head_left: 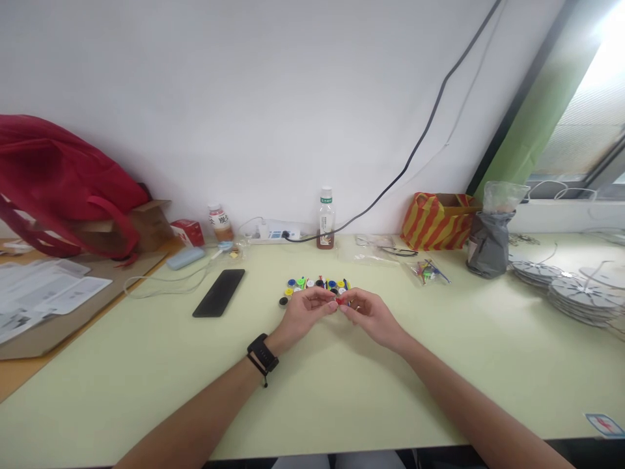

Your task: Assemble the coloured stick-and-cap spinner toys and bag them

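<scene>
Over the middle of the pale green table (312, 391), my left hand (306, 311) and my right hand (371, 312) meet fingertip to fingertip. Between their thumbs and fingers is a small red piece (340, 301), pinched from both sides; its exact kind is too small to make out. Just behind my hands lies a cluster of small round pieces in blue, green, white, yellow and black. A black round piece (283, 302) sits at its left end, near a yellow one (289, 292). My fingers hide part of the cluster.
A black phone (219, 293) lies to the left. Along the wall stand a drink bottle (326, 221), a power strip (278, 234) and a striped bag (434, 221). A small plastic bag of coloured parts (428, 272) lies right, before stacked metal discs (581, 299). A red backpack (63, 176) is far left.
</scene>
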`<state>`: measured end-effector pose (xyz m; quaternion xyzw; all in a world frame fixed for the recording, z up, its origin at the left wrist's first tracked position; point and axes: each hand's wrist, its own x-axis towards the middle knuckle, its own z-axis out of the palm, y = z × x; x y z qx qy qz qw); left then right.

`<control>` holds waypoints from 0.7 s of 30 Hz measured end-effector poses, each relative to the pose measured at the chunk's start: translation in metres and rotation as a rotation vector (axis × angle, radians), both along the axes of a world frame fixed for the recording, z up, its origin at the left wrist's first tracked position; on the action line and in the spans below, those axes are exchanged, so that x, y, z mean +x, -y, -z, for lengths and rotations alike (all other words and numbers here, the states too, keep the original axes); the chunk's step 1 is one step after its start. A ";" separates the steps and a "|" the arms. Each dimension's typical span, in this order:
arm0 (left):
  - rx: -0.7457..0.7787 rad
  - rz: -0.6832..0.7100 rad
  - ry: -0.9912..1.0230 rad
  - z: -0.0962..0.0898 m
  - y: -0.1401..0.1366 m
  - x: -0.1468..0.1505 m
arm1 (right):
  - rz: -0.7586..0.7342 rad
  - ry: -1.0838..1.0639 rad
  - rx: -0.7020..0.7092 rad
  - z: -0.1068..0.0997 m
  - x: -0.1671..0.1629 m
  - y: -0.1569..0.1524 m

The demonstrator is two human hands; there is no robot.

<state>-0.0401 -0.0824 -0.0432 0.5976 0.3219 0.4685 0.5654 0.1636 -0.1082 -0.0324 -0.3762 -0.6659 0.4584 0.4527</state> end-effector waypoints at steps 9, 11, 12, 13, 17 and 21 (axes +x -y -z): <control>0.095 -0.099 -0.098 -0.001 0.003 0.003 | 0.169 0.111 0.136 0.000 0.010 -0.005; 0.117 -0.140 -0.118 0.001 0.000 0.002 | 0.295 0.158 0.202 -0.002 0.022 -0.011; 0.127 -0.155 -0.130 0.003 -0.002 0.001 | 0.369 0.198 0.251 -0.003 0.029 -0.014; 0.138 -0.167 -0.146 0.004 -0.003 0.000 | 0.442 0.238 0.302 -0.004 0.036 -0.018; 0.266 -0.240 -0.275 0.005 -0.005 -0.004 | 0.699 0.349 0.475 -0.005 0.065 -0.032; 0.464 -0.279 -0.522 -0.002 0.000 -0.004 | 0.784 0.514 0.478 0.009 0.084 -0.042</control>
